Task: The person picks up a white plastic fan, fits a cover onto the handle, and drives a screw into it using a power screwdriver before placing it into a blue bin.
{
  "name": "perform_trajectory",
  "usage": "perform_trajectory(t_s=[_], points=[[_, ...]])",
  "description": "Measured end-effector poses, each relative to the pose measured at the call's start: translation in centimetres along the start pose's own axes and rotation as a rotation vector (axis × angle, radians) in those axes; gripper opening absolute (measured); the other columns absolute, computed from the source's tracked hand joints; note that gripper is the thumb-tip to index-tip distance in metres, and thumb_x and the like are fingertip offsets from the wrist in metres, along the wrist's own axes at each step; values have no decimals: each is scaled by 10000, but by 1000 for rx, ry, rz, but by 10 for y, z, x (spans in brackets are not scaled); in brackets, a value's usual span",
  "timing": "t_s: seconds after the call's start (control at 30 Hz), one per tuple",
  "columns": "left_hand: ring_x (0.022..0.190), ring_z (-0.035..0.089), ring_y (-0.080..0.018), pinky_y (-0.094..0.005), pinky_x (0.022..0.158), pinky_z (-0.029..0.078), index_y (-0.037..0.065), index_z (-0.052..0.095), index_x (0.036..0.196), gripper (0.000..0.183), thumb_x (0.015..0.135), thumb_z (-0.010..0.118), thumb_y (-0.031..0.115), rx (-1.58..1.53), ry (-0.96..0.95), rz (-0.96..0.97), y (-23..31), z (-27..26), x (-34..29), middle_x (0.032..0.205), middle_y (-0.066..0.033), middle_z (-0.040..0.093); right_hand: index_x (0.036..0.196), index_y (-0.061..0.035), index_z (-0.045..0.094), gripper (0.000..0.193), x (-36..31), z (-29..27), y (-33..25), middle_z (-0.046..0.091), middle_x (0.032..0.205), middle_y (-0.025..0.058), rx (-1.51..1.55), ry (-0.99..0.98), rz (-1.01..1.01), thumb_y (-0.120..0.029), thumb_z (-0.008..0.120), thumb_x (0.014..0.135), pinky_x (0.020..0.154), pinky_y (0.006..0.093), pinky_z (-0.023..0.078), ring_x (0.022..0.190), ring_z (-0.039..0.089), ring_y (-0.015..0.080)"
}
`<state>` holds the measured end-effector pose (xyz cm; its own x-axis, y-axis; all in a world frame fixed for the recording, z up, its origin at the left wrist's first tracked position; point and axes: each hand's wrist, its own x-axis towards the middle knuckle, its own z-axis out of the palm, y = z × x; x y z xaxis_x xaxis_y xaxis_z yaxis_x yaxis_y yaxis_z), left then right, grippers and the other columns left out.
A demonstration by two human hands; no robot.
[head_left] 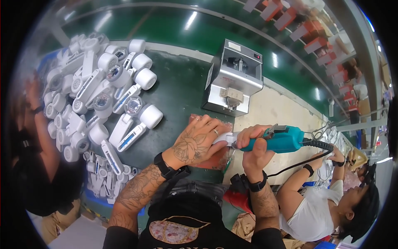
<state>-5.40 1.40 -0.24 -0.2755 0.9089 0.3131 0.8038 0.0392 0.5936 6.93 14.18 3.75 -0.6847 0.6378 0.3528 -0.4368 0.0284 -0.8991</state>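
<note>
My right hand (256, 146) is closed around a teal electric screwdriver (286, 140), held level with its cord running off to the right. The tool's tip end meets a white plastic fan part (224, 138). My left hand (198, 139) bends over that part and holds it down, covering most of it; the exact contact point is hidden. Beneath them lies a reddish mat (213, 161) on the bench. To the left is a big heap of white fan bodies (95, 87) with round ends, some showing circuit boards and blue strips.
A silver and black screw feeder (232, 79) stands beyond my hands. More white parts fill a blue-edged bin (103, 178) at lower left. One co-worker (311, 207) sits close on the right, another (45, 157) on the left. The black screwdriver cord (296, 164) loops across the right side.
</note>
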Motion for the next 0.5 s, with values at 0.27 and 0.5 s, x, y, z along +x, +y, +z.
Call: perform_trajectory(t_s=[0.27, 0.5], points=[[1053, 511, -271, -424, 951, 419, 83, 595, 1256, 390, 927, 611, 292, 34, -20, 12, 5, -3, 12, 1208, -68, 561, 940, -29, 476, 444, 6, -5, 0, 504, 666, 75, 62, 28, 48, -402, 714, 908, 538, 326, 439, 559, 499, 180], [898, 641, -308, -458, 774, 486, 108, 669, 973, 271, 747, 693, 256, -215, 180, 101, 0, 4, 9, 1021, -75, 665, 1056, -36, 541, 341, -17, -23, 13, 539, 709, 47, -266, 248, 106, -367, 580, 987, 589, 291, 450, 631, 530, 147]])
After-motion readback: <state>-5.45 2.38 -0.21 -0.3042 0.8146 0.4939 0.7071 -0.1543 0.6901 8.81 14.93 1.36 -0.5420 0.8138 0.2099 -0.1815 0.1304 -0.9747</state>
